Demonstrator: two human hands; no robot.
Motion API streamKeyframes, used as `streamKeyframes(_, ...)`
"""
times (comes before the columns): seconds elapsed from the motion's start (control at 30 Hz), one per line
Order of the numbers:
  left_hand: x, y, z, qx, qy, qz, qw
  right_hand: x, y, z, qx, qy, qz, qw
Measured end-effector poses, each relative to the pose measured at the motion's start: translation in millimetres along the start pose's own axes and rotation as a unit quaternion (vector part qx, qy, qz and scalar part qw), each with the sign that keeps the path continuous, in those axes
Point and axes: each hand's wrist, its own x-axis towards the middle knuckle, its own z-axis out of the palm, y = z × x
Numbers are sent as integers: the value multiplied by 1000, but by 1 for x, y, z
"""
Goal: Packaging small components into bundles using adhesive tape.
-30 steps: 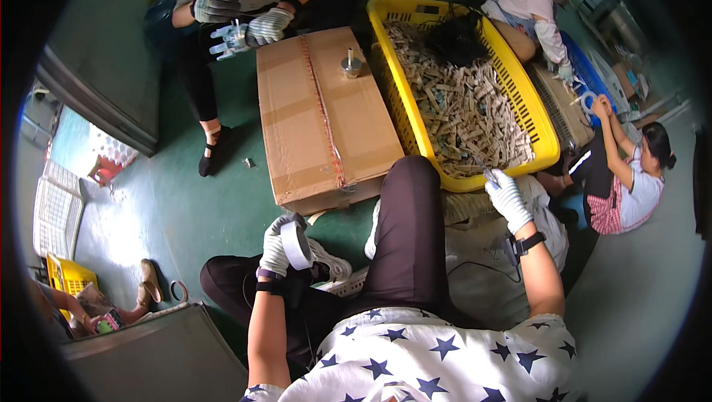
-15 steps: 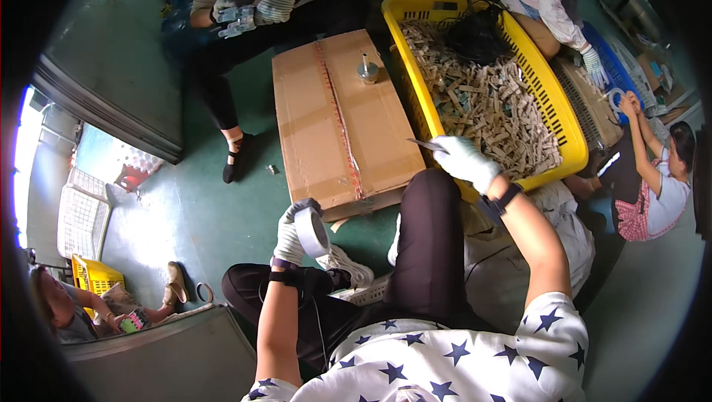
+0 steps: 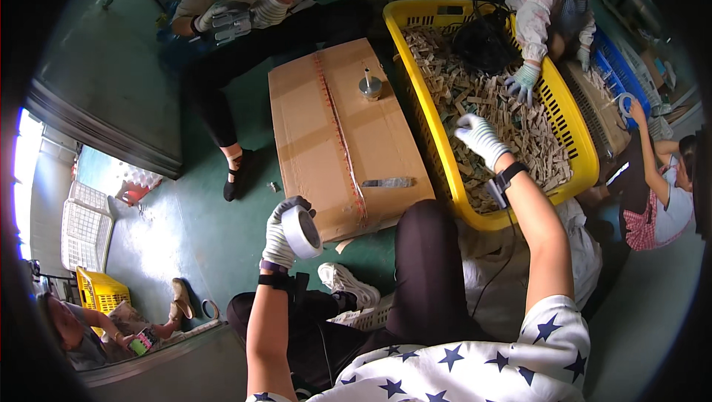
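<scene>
My left hand (image 3: 277,237), gloved in striped white and grey, is closed on a pale roll of tape (image 3: 293,236) beside the near left corner of a cardboard box (image 3: 319,127). Gloved alike, my right hand (image 3: 483,139) hovers over the yellow basket (image 3: 421,116) of small tan pieces (image 3: 482,101). Its fingers are curled in; what they hold, if anything, is hidden. A flat dark grey strip (image 3: 389,182) lies on the box's near right part. Farther back on the box stands a small round metal piece with a stem (image 3: 370,88).
A co-worker's gloved hand (image 3: 525,81) reaches into the basket's far right, by a black bundle (image 3: 482,44). Another person sits behind the box, gloved hands (image 3: 248,18) on clear items. A person (image 3: 660,187) at right holds a tape ring; another sits lower left.
The dark strip has gone from my right hand onto the box. That hand has moved up and right over the basket. The co-worker's hand has come into the basket. My left hand still holds the tape.
</scene>
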Motion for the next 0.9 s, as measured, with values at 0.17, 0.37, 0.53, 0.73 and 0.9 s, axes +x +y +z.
streamKeyframes(0.17, 26, 15, 1, 7, 16, 4, 1000, 16, 72, 1, -217, -288, 141, 922)
streamKeyframes(0.37, 58, 21, 14, 28, 24, -2, 999, 14, 63, 49, -465, -356, 203, 785)
streamKeyframes(0.53, 80, 19, 18, 47, 7, -6, 999, 31, 123, 60, -468, -321, 112, 816)
streamKeyframes(0.73, 93, 25, 27, -13, -4, -15, 1000, 9, 150, 95, -407, -218, 73, 884)
streamKeyframes(0.9, 92, 30, 29, -47, 18, -30, 998, 21, 97, 81, -328, -320, 193, 868)
